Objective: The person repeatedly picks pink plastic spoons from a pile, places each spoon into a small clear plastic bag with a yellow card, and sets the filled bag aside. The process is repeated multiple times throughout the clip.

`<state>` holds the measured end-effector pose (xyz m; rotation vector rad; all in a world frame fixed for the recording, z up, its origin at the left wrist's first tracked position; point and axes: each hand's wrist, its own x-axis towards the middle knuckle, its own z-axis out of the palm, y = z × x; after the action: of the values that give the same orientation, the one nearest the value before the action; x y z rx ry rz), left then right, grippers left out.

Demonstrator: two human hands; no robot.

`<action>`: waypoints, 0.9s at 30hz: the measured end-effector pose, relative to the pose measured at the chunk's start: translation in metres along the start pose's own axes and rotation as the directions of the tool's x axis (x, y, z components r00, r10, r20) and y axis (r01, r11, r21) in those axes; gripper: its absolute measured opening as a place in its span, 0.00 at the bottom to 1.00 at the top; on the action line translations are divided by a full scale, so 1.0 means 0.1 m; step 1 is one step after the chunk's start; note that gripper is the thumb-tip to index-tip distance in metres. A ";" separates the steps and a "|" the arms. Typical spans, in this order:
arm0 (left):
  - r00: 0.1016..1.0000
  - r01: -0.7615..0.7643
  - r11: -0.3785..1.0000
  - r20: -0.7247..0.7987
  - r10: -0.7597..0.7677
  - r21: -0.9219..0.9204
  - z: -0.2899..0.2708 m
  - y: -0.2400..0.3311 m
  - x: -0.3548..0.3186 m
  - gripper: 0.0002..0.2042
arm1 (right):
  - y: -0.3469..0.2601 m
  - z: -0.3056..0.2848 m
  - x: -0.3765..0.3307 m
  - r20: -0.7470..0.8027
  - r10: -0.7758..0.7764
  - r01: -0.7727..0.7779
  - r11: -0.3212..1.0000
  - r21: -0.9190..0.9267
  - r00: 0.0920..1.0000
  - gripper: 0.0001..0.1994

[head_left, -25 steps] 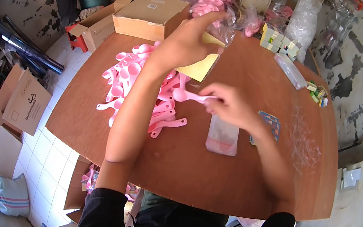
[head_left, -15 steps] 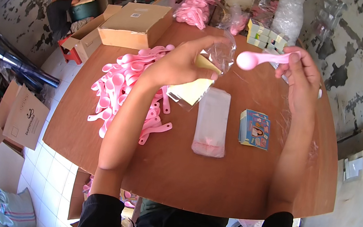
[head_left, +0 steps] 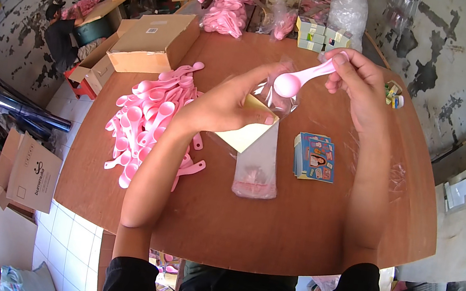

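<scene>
Since the earlier frames, both hands have risen toward the far side of the round brown wooden table (head_left: 305, 233). The right hand (head_left: 359, 83) pinches the handle of a pink plastic measuring spoon (head_left: 300, 79), bowl toward the left hand (head_left: 234, 105), which grips a clear plastic sleeve (head_left: 276, 97) and a pale yellow card (head_left: 244, 135). Judged light and rigid, the spoon is best held mid-handle; the sleeve is thin, limp and probably slippery. Left of the hands lies a heap of pink spoons (head_left: 153, 122); beneath them, a filled clear packet (head_left: 256, 171); right of it, small printed blue cards (head_left: 314, 157). The sleeve's mouth is hard to make out.
</scene>
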<state>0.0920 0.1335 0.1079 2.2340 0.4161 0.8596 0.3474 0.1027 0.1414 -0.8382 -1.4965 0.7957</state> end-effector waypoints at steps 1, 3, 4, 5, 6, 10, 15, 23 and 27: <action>0.999 -0.048 0.999 -0.003 0.048 0.022 0.02 -0.02 0.00 0.40 | 0.02 0.01 0.00 0.016 -0.002 0.002 1.000 0.001 1.000 0.13; 0.995 -0.097 0.994 -0.006 0.097 0.044 0.04 -0.02 0.00 0.37 | 0.05 0.04 0.00 0.032 -0.004 0.004 1.000 0.002 0.999 0.13; 1.000 0.011 0.996 0.021 -0.009 -0.088 0.05 -0.01 0.01 0.34 | 0.07 0.06 0.00 0.052 -0.006 0.005 1.000 0.006 0.999 0.13; 0.992 0.122 0.969 0.062 -0.111 -0.215 0.06 -0.01 0.02 0.31 | 0.08 0.09 0.00 0.071 -0.007 0.007 1.000 0.010 0.997 0.12; 0.992 0.122 0.969 0.061 -0.111 -0.216 0.06 0.00 0.02 0.31 | 0.08 0.13 -0.01 0.072 -0.007 0.006 1.000 0.009 0.997 0.12; 0.998 0.057 0.990 0.007 -0.056 -0.128 0.11 0.04 0.02 0.25 | 0.08 0.27 -0.06 0.103 -0.041 0.040 0.999 0.007 0.994 0.11; 0.993 0.029 0.982 -0.106 -0.050 -0.189 0.14 -0.03 0.03 0.20 | 0.09 0.49 -0.12 0.035 -0.271 0.272 0.938 -0.215 0.962 0.12; 0.975 0.190 0.975 -0.094 -0.201 -0.117 0.09 0.13 0.00 0.13 | -0.01 0.53 -0.18 0.169 -0.420 0.437 0.702 -0.563 0.892 0.06; 0.993 0.077 0.990 -0.093 -0.065 0.122 0.13 0.19 0.00 0.09 | 0.02 0.50 -0.19 0.227 -0.459 0.482 0.578 -0.659 0.859 0.08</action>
<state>0.1018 0.1135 0.1145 2.2854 0.6032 0.9204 0.2987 0.0862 0.1262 -0.8933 -1.9703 -0.2147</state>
